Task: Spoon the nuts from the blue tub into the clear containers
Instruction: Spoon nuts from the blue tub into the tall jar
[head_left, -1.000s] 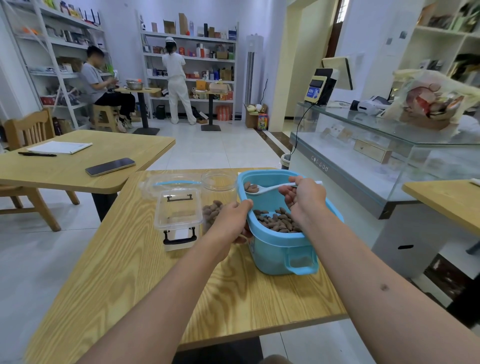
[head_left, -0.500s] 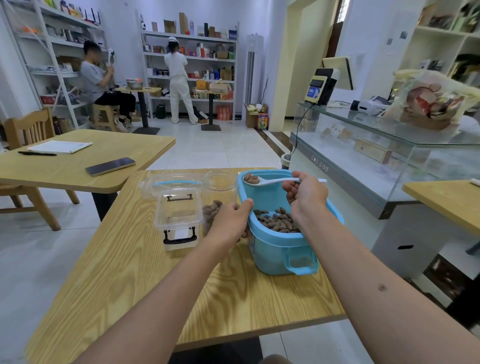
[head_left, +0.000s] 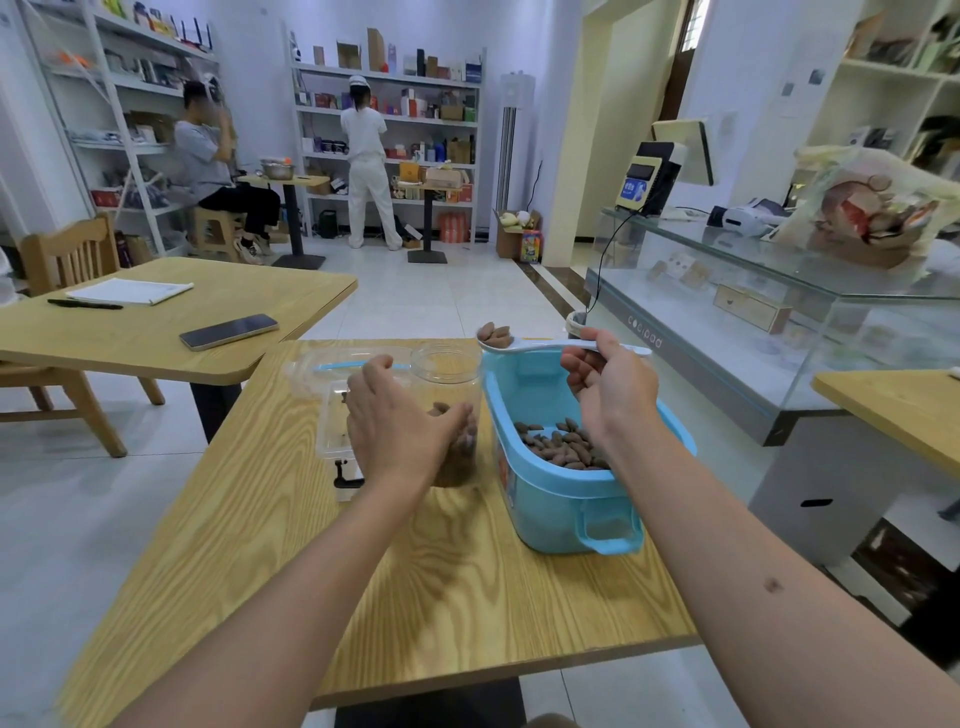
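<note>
The right hand (head_left: 610, 387) pinches the white spoon (head_left: 550, 344) by its handle. The spoon lies level, crosswise above the far rim of the blue tub (head_left: 566, 499), bowl pointing left toward the clear jar (head_left: 451, 387), carrying nuts (head_left: 494, 331). The left hand (head_left: 397, 423), fingers curled, seems to grip the jar just left of the tub.

Pale lettering on grey front rail of glass display counter (head_left: 727, 332), roughly "cocipad", spelling unsure. Blue screen of small terminal (head_left: 635, 184) on counter shows marks, too blurred to read. Shelf box labels unreadable at this range.
</note>
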